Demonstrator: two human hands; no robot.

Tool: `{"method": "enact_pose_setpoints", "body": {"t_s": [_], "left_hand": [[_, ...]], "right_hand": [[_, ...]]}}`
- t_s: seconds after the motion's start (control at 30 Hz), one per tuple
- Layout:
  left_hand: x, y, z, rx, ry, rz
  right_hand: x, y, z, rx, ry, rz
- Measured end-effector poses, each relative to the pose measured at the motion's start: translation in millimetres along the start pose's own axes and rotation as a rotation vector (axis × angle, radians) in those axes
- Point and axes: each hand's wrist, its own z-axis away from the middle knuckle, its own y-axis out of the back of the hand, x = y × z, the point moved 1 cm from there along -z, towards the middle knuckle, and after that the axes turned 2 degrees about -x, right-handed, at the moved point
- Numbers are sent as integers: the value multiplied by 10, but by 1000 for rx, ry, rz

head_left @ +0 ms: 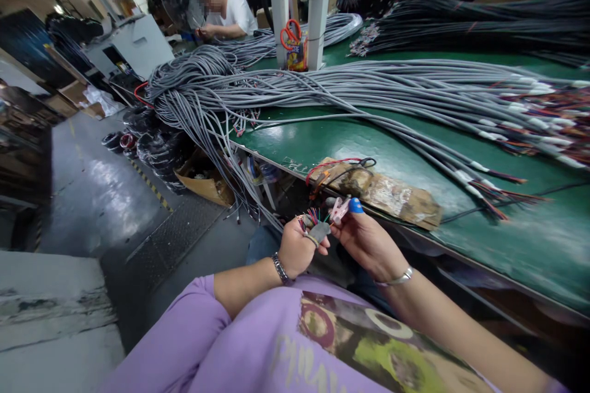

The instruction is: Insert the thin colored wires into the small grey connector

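Note:
My left hand, with a watch on its wrist, is closed around a bunch of thin coloured wires. Their ends fan out above a grey covering that seems to sit on the thumb. Close beside it, my right hand pinches a small pale pink clip-like piece against the wires. Blue tape wraps the right thumb tip, and a silver bracelet circles that wrist. Both hands are above my lap, just off the bench edge. What the inner fingers touch is hidden.
Grey cables lie along the green bench, some hanging over its edge. A taped cardboard piece lies near my right hand. Orange-handled scissors stand by a post. A co-worker sits at the far end. A cardboard box stands below.

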Motion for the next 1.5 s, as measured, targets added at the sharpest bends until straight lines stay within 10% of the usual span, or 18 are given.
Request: {"method": "enact_pose_setpoints", "body": {"t_s": [1.5], "left_hand": [[106,19,58,70,-35,105]], "right_hand": [[-104,-53,59,-59,-62,118]]}}
